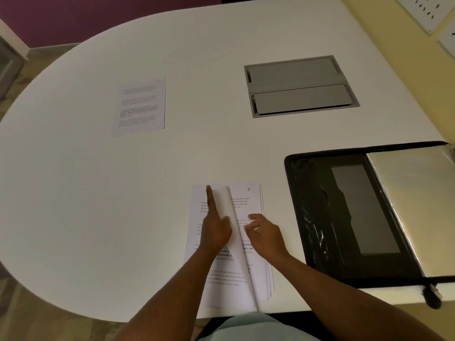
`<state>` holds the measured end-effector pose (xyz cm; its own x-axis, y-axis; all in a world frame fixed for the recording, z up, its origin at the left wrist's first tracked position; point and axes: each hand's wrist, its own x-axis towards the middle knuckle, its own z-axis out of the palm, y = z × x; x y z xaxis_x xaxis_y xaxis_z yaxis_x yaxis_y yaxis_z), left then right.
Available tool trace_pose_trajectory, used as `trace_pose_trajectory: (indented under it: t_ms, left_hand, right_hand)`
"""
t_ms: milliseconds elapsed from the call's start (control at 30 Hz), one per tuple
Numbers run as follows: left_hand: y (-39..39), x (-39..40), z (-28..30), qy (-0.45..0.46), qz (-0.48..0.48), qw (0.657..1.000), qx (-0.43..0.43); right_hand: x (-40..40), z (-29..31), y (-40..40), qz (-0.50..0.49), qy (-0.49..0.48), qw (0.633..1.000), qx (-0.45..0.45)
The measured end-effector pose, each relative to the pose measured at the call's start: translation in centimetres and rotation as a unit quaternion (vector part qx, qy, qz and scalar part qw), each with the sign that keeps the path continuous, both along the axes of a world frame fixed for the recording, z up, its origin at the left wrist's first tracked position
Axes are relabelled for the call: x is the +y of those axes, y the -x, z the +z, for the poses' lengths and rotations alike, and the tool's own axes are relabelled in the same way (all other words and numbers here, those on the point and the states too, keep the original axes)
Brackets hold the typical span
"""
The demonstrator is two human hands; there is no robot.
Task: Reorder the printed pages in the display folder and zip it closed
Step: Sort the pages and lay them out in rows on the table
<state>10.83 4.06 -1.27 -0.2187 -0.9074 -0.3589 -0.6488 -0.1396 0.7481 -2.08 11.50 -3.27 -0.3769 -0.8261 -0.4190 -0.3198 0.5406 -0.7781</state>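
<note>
At the near edge of the counter [73, 183], the left hand [216, 230] lies flat with fingers straight on the stack of printed pages [256, 200], folding a lifted sheet leftward, while the right hand [267, 233], loosely curled, touches the sheets beneath. The display folder [320, 217] lies open at right, one single page [140, 107] far left. The curled sheet could crease, or pages slide off the edge

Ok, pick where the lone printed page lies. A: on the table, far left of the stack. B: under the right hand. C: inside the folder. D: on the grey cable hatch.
A: the lone page lies flat on the table, up and left of the stack under both hands, apart from the folder and the hatch.
</note>
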Motion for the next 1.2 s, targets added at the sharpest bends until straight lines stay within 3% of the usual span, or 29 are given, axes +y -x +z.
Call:
trace_pose_trajectory:
  t_ms: [100, 200, 433, 800, 900, 1000, 1133, 1200]
  left_hand:
    - [-0.1, 0.2, -0.2, 0.036, -0.027, 0.999, -0.008]
    - [0.4, 0.5, -0.3, 0.078, -0.079, 0.993, -0.04]
    - [0.6, 0.7, -0.4, 0.065, -0.07, 0.995, -0.04]
    - [1.2, 0.5, -0.1, 0.029, -0.048, 0.998, -0.04]
    - [1.6, 0.7, 0.2, 0.029, -0.056, 0.996, -0.056]
    - [2.2, 1.1, 0.0, 0.048, -0.131, 0.984, -0.114]
    - [3.5, 2.0, -1.1, 0.015, -0.261, 0.929, -0.263]
    - [3.7, 2.2, -1.8, 0.003, -0.287, 0.916, -0.28]
  right_hand:
    - [0.5, -0.8, 0.2, 0.003, -0.043, 0.992, 0.12]
    - [0.3, -1.1, 0.0, 0.016, -0.075, 0.986, 0.151]
    - [-0.5, -0.8, 0.1, -0.064, -0.083, 0.99, 0.093]
    - [-0.6, -0.7, -0.3, -0.071, -0.023, 0.997, 0.028]
    - [-0.7, -0.5, -0.5, -0.101, -0.048, 0.992, 0.056]
    - [-1.0, -0.3, -0.3, -0.099, -0.062, 0.992, 0.05]
    - [-1.3, 0.1, 0.3, -0.08, -0.077, 0.994, 0.011]
    - [-1.5, 0.4, 0.4, -0.076, -0.082, 0.994, -0.002]
